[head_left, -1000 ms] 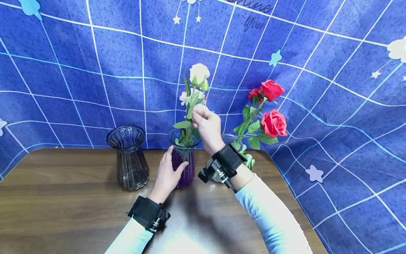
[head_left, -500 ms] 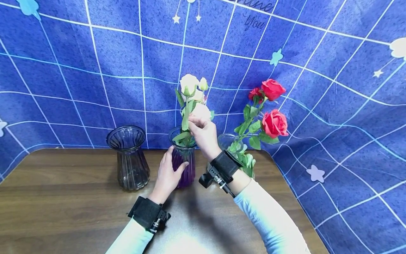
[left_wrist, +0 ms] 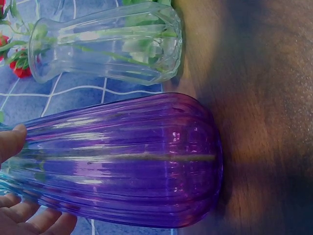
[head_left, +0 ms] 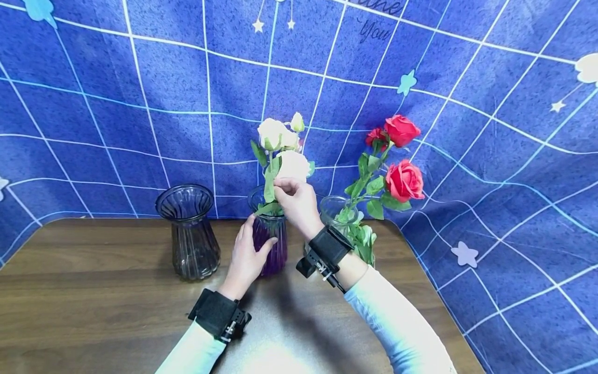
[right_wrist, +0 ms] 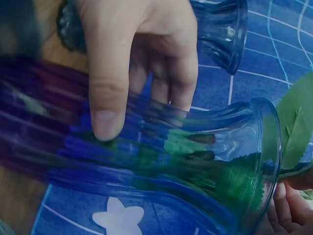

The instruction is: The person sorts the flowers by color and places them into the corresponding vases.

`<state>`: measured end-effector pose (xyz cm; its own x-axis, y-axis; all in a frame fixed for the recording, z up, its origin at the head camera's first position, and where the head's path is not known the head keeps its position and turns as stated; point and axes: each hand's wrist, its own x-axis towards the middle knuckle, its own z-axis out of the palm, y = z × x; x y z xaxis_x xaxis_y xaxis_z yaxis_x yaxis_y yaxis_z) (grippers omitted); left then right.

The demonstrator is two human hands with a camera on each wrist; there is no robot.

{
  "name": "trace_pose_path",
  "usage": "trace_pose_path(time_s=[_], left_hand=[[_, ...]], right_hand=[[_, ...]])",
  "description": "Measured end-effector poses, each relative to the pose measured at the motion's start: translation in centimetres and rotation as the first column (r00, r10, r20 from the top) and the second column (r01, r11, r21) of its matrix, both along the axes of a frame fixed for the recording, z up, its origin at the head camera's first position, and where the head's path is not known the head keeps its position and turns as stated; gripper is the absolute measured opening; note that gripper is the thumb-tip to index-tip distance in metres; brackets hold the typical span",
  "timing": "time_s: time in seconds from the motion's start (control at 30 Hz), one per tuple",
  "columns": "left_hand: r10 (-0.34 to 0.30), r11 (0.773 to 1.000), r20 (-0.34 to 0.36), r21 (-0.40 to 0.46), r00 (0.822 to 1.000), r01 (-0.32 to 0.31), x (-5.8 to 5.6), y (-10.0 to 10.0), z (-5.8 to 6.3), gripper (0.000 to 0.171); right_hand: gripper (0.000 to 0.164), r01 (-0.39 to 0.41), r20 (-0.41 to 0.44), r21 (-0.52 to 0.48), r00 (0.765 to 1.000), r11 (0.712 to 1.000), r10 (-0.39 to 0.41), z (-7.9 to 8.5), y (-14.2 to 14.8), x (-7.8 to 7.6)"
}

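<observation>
Gripping a purple vase point(head_left: 274, 228) just below its flared rim, a person's left hand point(head_left: 245, 254) has its thumb on the near side and its fingers round the left. The right hand point(head_left: 300, 206), above the vase's mouth, pinches the leafy stem of a white rose point(head_left: 271, 135) between thumb and fingertips. The rose stands upright over the purple vase, its lower leaves at the rim; through the ribbed glass, a stem runs down nearly to the base. More white flowers point(head_left: 293, 165) and a pale bud point(head_left: 297, 122) crowd beside it. Left of the purple vase, well apart, stands a smoky grey vase point(head_left: 193, 246). To its right is a clear vase point(left_wrist: 107, 46) — partly hidden by the right arm in the head view — with red roses point(head_left: 404, 182) leaning up and away. All three vases stand upright on a wooden table point(head_left: 103, 301); behind the purple one hangs a blue cloth point(head_left: 163, 78) with white lines and stars.
</observation>
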<state>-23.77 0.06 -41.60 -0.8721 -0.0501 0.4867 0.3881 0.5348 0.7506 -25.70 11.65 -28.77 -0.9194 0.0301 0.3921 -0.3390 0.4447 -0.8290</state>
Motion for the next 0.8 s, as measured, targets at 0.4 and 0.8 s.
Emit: trace_pose_path(time_s=[0.4,0.8], left_hand=[[-0.012,1.0,0.014,0.004,1.0,0.012,-0.03,0.01,0.04,0.073],[-0.016,1.0,0.005,-0.004,1.0,0.016,0.0,0.02,0.08,0.072]], right_hand=[[0.016,-0.019,0.02,0.254,1.0,0.967,0.015,0.46,0.03,0.12],[0.014,-0.018,0.027,0.361,1.0,0.933,0.009,0.84,-0.16,0.07]])
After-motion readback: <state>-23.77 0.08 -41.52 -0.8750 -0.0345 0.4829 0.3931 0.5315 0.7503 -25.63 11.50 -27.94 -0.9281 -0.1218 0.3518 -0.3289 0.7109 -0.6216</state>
